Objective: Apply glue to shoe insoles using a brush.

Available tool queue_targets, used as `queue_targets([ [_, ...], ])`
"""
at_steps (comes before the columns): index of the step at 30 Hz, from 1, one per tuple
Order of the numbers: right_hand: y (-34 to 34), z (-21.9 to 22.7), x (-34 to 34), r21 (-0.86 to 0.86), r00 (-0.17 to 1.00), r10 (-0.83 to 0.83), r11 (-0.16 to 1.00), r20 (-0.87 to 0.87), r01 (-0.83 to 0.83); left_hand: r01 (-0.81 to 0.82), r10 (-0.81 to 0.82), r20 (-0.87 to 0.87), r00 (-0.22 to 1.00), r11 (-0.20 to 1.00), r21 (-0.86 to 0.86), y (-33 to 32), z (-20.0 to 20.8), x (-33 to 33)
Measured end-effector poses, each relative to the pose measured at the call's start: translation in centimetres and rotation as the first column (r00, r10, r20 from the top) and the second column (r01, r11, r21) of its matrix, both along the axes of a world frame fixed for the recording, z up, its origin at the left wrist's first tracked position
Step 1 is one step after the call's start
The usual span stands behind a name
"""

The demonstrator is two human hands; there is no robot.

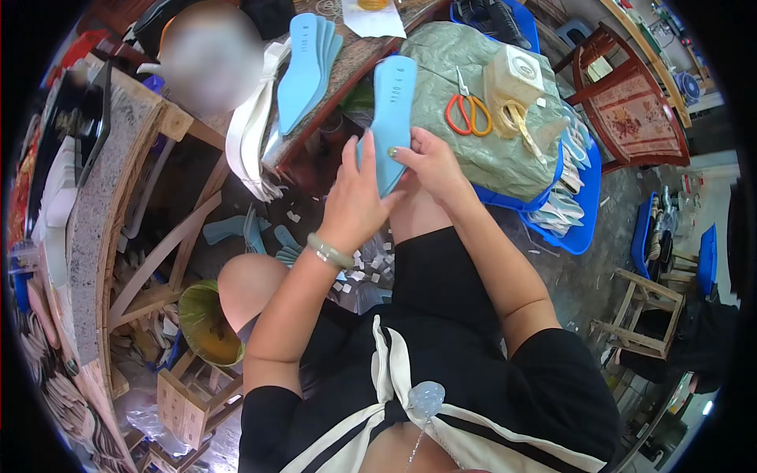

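A light blue shoe insole (392, 102) stands lengthwise in front of me, gripped at its near end by both hands. My left hand (356, 201) wraps the insole's left edge, a pale green bangle on its wrist. My right hand (432, 164) pinches the right edge with thumb and fingers. The near end of the insole is hidden behind my fingers. I sit with my knees below the hands.
A stack of blue insoles (309, 63) lies on the wooden table (359, 55). Orange-handled scissors (468, 110) and a cream tape holder (512, 83) rest on a grey-green cover (441, 55) over a blue tray (579, 229). Paper scraps (367, 264) litter the floor. A wooden stool (643, 311) stands right.
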State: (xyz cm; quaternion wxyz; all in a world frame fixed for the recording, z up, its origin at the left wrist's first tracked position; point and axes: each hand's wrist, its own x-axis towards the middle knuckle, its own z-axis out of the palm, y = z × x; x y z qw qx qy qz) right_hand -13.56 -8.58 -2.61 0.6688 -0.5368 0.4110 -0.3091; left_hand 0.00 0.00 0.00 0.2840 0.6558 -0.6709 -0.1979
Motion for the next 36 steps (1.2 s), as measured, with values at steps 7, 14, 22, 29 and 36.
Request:
queue_targets([
  [7,-3.0,-1.2,-5.7,0.018,0.982,-0.013,1.000,0.190,0.010,-0.056,0.052,0.095,0.994,0.998,0.042,-3.8,0.3,-2.6],
  [14,-11.8,-6.9,-12.1,-0.775,0.398,-0.670,0.591,-0.627,-0.226,-0.061,0.055,0.039,0.998,0.985,0.164,-8.0,-2.7,-4.3],
  [22,-15.0,-6.3,-11.8,-0.450,0.389,-0.348,0.868,-0.853,-0.211,-0.085,0.091,-0.032,0.995,0.982,0.168,-8.5,-4.5,-4.3],
  [29,-11.4,-1.2,-10.6,-0.393,0.865,-0.245,0.918,-0.438,0.061,-0.059,0.074,-0.080,0.994,0.982,0.182,-5.3,-5.7,-2.0],
  [36,-18.4,3.0,2.8,-0.651,0.656,-0.285,0.633,-0.699,-0.419,-0.070,0.095,-0.108,0.990,0.974,0.214,-1.5,-6.8,0.1],
])
